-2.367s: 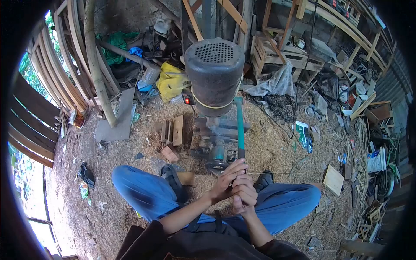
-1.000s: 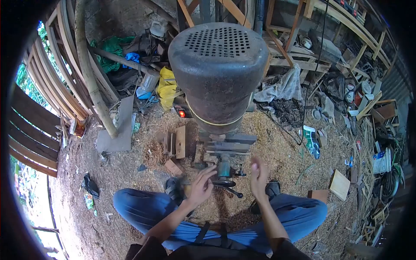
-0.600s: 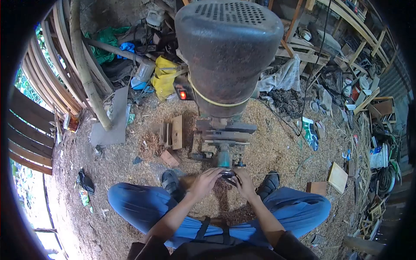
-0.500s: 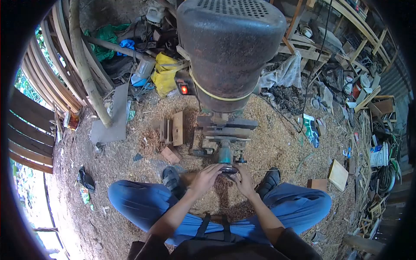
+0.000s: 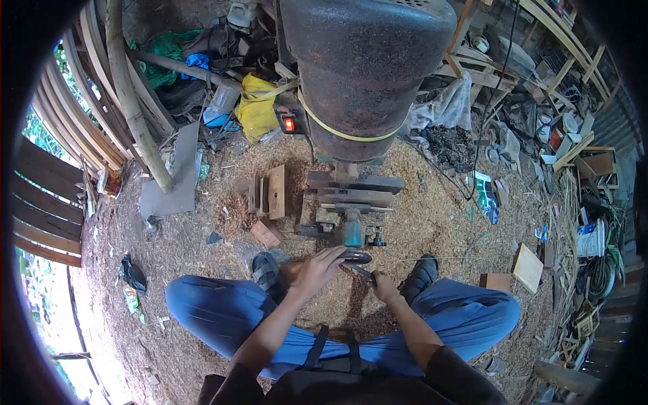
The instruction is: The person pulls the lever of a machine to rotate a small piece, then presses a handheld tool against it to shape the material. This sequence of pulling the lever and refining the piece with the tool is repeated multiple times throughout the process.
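A dark round handwheel (image 5: 358, 257) sits on the near side of a machine, in front of a green metal part (image 5: 352, 233). My left hand (image 5: 318, 268) is closed over the wheel's left side, its fingertips on the rim. Below and right of the wheel, my right hand (image 5: 386, 288) is wrapped round the end of a dark handle (image 5: 361, 271) that slants up toward the wheel. How the handle joins the wheel is hard to make out. Behind the wheel lie the machine's dark metal vise jaws (image 5: 354, 196), under a large rusty housing (image 5: 368, 74).
A red switch (image 5: 289, 123) glows on the housing's left. Wood blocks (image 5: 276, 192) and a reddish block (image 5: 266, 233) lie left of the machine. More boards (image 5: 527, 268) rest at right. Wood shavings cover the floor, and a black cable (image 5: 476, 162) hangs at right.
My right hand has left the wheel's right side and moved a little toward me, now gripping the slanted handle. My left hand stays at the wheel. The view has shifted slightly.
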